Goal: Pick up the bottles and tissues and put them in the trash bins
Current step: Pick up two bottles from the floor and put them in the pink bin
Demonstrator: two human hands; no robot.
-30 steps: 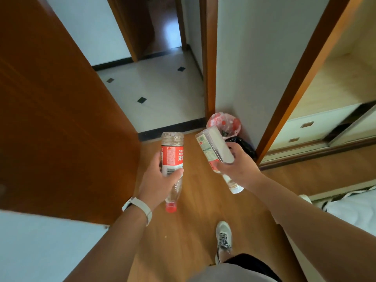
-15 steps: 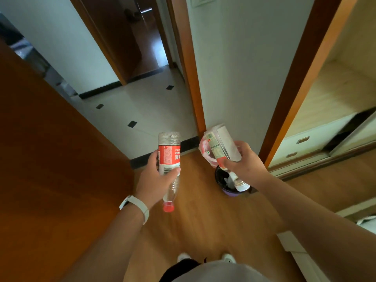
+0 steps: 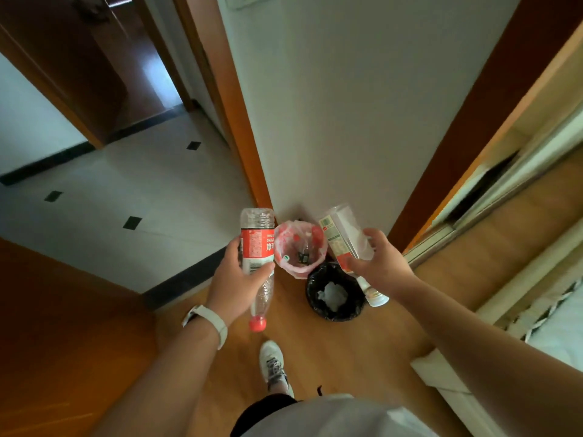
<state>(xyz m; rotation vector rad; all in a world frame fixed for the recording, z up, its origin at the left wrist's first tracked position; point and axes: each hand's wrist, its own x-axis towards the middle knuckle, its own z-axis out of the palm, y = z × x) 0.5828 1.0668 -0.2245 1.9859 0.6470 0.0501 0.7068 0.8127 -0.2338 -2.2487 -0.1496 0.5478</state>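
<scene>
My left hand (image 3: 235, 280) grips a clear bottle with a red label (image 3: 257, 247), held cap down so its red cap points at the floor. My right hand (image 3: 380, 268) holds a white bottle with a white cap (image 3: 344, 239), also cap down. Two bins stand on the floor against the wall, below and between my hands. The far bin has a pink-and-white bag (image 3: 288, 239) with a bottle inside. The nearer bin has a black bag (image 3: 315, 287) and holds crumpled white tissue (image 3: 332, 294). The white bottle's cap hangs beside the black bin's right rim.
A white wall (image 3: 347, 105) rises right behind the bins. An open doorway to a tiled hall (image 3: 126, 184) lies to the left, with a brown door (image 3: 47, 326) at my left. A wardrobe with sliding rails (image 3: 504, 184) stands at the right. My shoe (image 3: 273, 362) is on the wooden floor.
I have stepped closer to the wall, and both bins have come into full view between my hands. Both hands keep their bottles and are spread wider apart.
</scene>
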